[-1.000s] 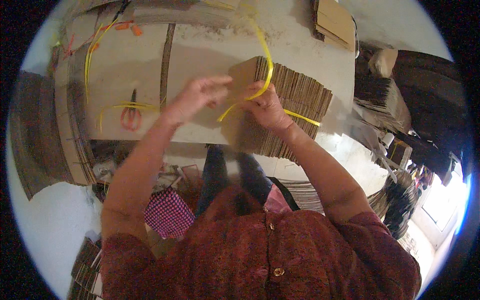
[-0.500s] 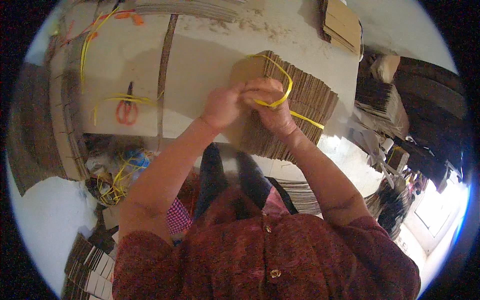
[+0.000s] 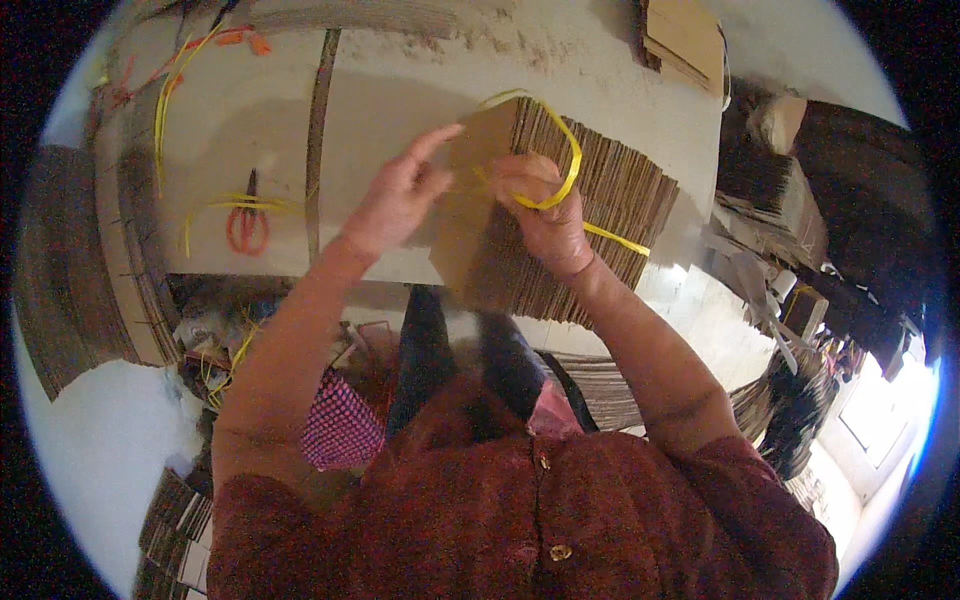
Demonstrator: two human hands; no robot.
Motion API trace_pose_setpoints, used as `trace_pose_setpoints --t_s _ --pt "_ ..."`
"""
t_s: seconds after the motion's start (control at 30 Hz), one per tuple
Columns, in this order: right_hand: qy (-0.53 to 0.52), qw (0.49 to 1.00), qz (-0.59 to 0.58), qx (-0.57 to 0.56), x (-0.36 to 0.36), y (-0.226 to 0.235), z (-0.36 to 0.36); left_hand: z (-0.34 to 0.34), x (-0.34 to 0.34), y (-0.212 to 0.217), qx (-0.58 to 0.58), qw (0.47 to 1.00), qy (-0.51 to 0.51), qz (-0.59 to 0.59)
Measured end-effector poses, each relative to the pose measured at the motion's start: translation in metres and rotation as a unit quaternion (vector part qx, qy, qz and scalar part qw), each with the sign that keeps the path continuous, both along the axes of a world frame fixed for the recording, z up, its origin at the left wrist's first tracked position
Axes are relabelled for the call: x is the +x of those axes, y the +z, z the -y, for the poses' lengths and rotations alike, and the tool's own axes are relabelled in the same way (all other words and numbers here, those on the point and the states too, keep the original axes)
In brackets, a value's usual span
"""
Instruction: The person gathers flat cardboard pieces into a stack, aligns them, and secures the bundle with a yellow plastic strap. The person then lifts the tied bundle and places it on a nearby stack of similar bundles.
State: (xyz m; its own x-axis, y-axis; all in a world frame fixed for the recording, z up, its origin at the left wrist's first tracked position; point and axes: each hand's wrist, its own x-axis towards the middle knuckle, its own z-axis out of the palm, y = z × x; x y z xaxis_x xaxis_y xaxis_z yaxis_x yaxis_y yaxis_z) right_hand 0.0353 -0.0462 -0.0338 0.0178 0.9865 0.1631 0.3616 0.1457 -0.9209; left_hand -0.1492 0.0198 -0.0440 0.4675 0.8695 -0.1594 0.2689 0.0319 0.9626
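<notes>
A bundle of flat cardboard pieces [image 3: 590,190] stands on the table in front of me, its brown layered edges facing up. Around it runs a yellow plastic strap [image 3: 575,150], which loops loosely over the top. My right hand [image 3: 545,205] is closed on the strap above the bundle's left part. To the left of the bundle, my left hand [image 3: 400,190] is in the air with its fingers apart, holding nothing. Orange-handled scissors [image 3: 247,230] lie farther left, with cut yellow straps [image 3: 245,203] across them.
More yellow straps [image 3: 165,120] and orange pieces lie at the far left of the table [image 3: 400,110]. Cardboard sheets [image 3: 683,40] are stacked at the far right. Large cardboard stacks [image 3: 70,250] line the left side, and others [image 3: 770,210] the right.
My left hand has come away from the right hand and moved left, its fingers opening. The right hand stays on the strap, in nearly the same place.
</notes>
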Motion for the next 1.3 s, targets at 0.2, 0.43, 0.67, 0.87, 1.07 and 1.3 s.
trace_pose_setpoints --t_s 0.2,0.43,0.67,0.87,1.07,1.3 --pt "0.055 0.992 0.105 0.033 0.003 0.003 -0.003 0.010 0.024 -0.031 0.021 0.997 -0.069 -0.007" --pt "0.044 0.991 0.111 0.053 0.001 0.001 -0.005 0.010 0.020 -0.033 -0.026 0.999 -0.034 -0.004" --pt "0.056 0.991 0.102 0.072 0.000 -0.003 -0.006 0.010 0.016 -0.030 -0.014 0.999 -0.050 -0.001" --pt "0.065 0.989 0.110 0.075 0.001 0.000 -0.008 0.019 0.012 0.000 -0.395 0.869 0.148 0.260" --pt "0.050 0.996 0.045 0.051 0.000 0.004 -0.004 0.037 0.035 0.017 -0.463 0.747 0.252 0.405" --pt "0.032 0.999 0.001 0.017 0.010 0.008 0.011 0.030 0.044 -0.030 -0.512 0.704 0.396 0.292"
